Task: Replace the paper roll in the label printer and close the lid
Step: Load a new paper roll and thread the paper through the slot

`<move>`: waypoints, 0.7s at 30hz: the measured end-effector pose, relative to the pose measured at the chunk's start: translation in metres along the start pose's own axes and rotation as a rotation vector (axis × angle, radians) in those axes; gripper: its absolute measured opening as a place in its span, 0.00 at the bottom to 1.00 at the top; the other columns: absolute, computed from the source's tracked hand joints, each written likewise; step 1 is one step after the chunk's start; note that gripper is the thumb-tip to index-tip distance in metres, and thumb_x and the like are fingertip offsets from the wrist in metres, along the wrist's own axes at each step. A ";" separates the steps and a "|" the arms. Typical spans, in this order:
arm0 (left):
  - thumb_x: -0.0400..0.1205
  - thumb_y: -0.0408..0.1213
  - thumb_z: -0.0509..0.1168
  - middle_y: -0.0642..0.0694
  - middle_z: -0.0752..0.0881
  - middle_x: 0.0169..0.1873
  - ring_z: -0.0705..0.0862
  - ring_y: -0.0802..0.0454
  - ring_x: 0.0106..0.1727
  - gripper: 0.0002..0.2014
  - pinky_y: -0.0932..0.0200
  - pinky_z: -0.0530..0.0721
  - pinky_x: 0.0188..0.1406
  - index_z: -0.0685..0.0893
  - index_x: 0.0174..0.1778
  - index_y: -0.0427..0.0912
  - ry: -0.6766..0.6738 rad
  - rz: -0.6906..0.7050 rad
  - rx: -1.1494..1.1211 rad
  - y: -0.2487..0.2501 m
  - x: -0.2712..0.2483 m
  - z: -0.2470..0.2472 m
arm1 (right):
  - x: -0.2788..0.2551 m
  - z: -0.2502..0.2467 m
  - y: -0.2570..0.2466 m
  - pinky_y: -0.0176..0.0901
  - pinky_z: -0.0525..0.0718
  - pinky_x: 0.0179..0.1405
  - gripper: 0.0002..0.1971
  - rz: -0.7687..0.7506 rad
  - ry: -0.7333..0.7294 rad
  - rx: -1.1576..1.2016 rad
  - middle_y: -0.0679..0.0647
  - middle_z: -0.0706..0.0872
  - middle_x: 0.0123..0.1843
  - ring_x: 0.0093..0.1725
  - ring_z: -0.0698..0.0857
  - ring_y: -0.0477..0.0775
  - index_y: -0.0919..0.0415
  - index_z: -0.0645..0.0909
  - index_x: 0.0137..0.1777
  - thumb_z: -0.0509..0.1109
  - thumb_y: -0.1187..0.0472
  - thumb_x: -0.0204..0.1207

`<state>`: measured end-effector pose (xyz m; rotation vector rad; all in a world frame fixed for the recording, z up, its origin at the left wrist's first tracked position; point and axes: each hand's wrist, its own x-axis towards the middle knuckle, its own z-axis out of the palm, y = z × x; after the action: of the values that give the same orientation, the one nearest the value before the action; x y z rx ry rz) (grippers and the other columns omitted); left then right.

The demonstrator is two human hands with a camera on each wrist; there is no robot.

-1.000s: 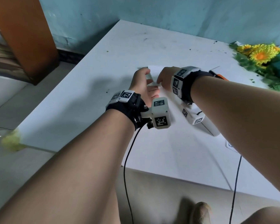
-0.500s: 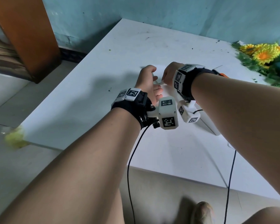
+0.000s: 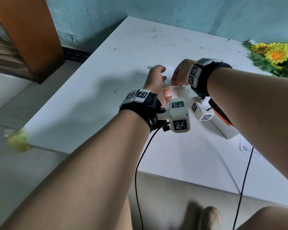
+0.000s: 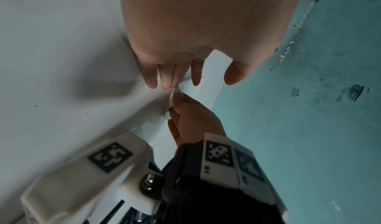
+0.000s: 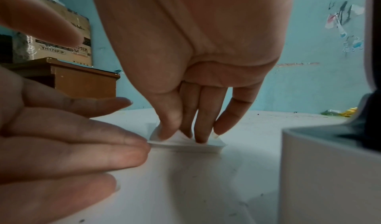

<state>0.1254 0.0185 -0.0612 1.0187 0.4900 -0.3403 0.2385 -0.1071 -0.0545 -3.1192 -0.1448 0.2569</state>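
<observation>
A flat stack of white label paper [image 5: 185, 146] lies on the white table [image 3: 106, 80]. My right hand [image 5: 185, 126] pinches its top sheets between thumb and fingers and lifts their edge. The left hand [image 5: 82, 137] lies beside it with straight fingers, their tips touching the stack's left edge. In the head view both hands meet over the paper [image 3: 169, 69], which they mostly hide. The white label printer [image 3: 226, 130] with orange trim stands under my right forearm, close to the hands. Its lid is hidden.
Artificial sunflowers [image 3: 276, 53] lie at the table's far right corner. A printed white card [image 3: 249, 150] sits near the front right edge. A wooden cabinet [image 3: 28, 35] stands left of the table. Two black cables [image 3: 138, 163] hang from my wrists over the front edge.
Both hands have stayed at the paper. The right hand has drawn closer to the left, and the paper's edge now stands lifted between them.
</observation>
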 end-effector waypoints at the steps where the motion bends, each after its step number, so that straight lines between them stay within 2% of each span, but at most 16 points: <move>1: 0.87 0.48 0.62 0.44 0.72 0.31 0.65 0.48 0.27 0.14 0.49 0.73 0.49 0.79 0.53 0.40 0.004 0.004 0.006 0.000 0.000 0.000 | 0.001 0.000 0.001 0.37 0.78 0.38 0.10 0.004 -0.031 0.047 0.55 0.94 0.48 0.43 0.83 0.51 0.59 0.95 0.58 0.80 0.58 0.79; 3: 0.86 0.49 0.63 0.43 0.74 0.35 0.68 0.47 0.29 0.14 0.48 0.75 0.51 0.79 0.52 0.40 0.009 0.013 0.013 -0.001 0.001 0.000 | -0.003 0.001 0.006 0.35 0.78 0.33 0.07 -0.046 -0.052 0.117 0.55 0.97 0.50 0.39 0.85 0.49 0.58 0.96 0.55 0.83 0.59 0.78; 6: 0.86 0.50 0.64 0.39 0.78 0.45 0.75 0.42 0.40 0.14 0.45 0.78 0.54 0.79 0.50 0.40 0.005 0.017 0.019 -0.002 0.002 -0.001 | -0.003 0.001 0.016 0.33 0.82 0.34 0.08 -0.067 -0.046 0.210 0.49 0.94 0.40 0.34 0.85 0.46 0.56 0.97 0.53 0.86 0.58 0.75; 9: 0.86 0.49 0.64 0.35 0.80 0.53 0.78 0.38 0.50 0.13 0.43 0.79 0.55 0.79 0.50 0.41 -0.006 0.007 0.007 -0.002 0.001 -0.002 | -0.001 0.002 0.021 0.38 0.86 0.42 0.09 -0.051 -0.075 0.259 0.56 0.98 0.49 0.39 0.87 0.50 0.51 0.97 0.48 0.90 0.56 0.69; 11: 0.86 0.49 0.64 0.33 0.83 0.56 0.80 0.37 0.51 0.13 0.41 0.80 0.57 0.79 0.52 0.41 -0.010 0.007 0.003 -0.002 0.001 -0.004 | -0.004 0.002 0.021 0.43 0.88 0.47 0.10 -0.039 -0.096 0.314 0.61 0.97 0.55 0.41 0.86 0.53 0.51 0.97 0.46 0.92 0.55 0.66; 13: 0.86 0.49 0.64 0.33 0.86 0.58 0.82 0.36 0.51 0.14 0.40 0.82 0.59 0.81 0.53 0.40 -0.005 0.008 -0.001 -0.003 0.002 -0.005 | -0.005 0.001 0.020 0.44 0.89 0.49 0.12 -0.033 -0.098 0.320 0.62 0.97 0.55 0.42 0.86 0.53 0.52 0.97 0.47 0.93 0.55 0.65; 16: 0.89 0.44 0.62 0.38 0.83 0.50 0.83 0.35 0.52 0.11 0.36 0.83 0.69 0.79 0.48 0.40 0.014 0.025 -0.005 -0.004 0.001 -0.003 | -0.008 -0.001 0.019 0.35 0.85 0.43 0.16 -0.045 -0.102 0.313 0.58 0.96 0.53 0.45 0.86 0.52 0.56 0.96 0.56 0.91 0.56 0.69; 18: 0.90 0.43 0.61 0.39 0.81 0.46 0.82 0.35 0.53 0.11 0.39 0.83 0.66 0.78 0.47 0.39 0.006 0.019 -0.003 -0.004 -0.002 -0.002 | -0.009 -0.001 0.020 0.35 0.87 0.44 0.17 -0.053 -0.101 0.346 0.59 0.96 0.56 0.46 0.87 0.52 0.57 0.96 0.57 0.91 0.55 0.69; 20: 0.90 0.44 0.60 0.39 0.82 0.44 0.82 0.35 0.53 0.12 0.41 0.82 0.62 0.78 0.47 0.38 -0.007 0.009 -0.005 -0.004 -0.003 0.000 | -0.012 0.000 0.020 0.47 0.93 0.53 0.16 -0.043 -0.100 0.399 0.61 0.97 0.58 0.46 0.88 0.53 0.56 0.97 0.54 0.91 0.55 0.68; 21: 0.90 0.43 0.60 0.39 0.82 0.43 0.82 0.35 0.54 0.12 0.40 0.83 0.64 0.78 0.46 0.38 -0.011 0.009 -0.011 -0.004 -0.004 0.001 | -0.013 0.001 0.021 0.53 0.95 0.59 0.14 -0.029 -0.096 0.421 0.62 0.97 0.58 0.47 0.88 0.54 0.55 0.97 0.51 0.92 0.55 0.67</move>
<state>0.1202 0.0159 -0.0618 1.0077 0.4769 -0.3341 0.2276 -0.1287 -0.0538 -2.6863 -0.1182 0.3815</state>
